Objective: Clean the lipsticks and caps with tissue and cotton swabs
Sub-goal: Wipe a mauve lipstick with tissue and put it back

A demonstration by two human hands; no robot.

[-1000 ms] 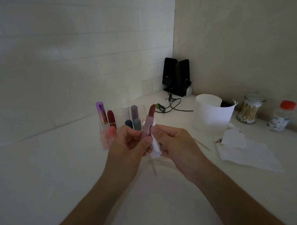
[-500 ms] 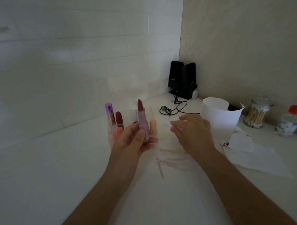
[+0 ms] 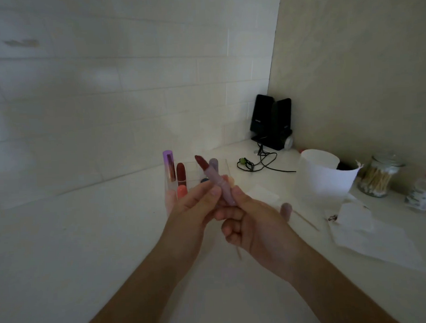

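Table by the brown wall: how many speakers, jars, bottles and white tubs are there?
Black speakers: 2
Glass jar of cotton swabs: 1
Bottle with red cap: 1
White tub: 1
Total: 5

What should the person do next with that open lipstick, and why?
Probably twist the base to wind the bullet down: the left hand holds the lipstick by its middle, the right hand pinches its bottom end, and its red tip stands exposed.
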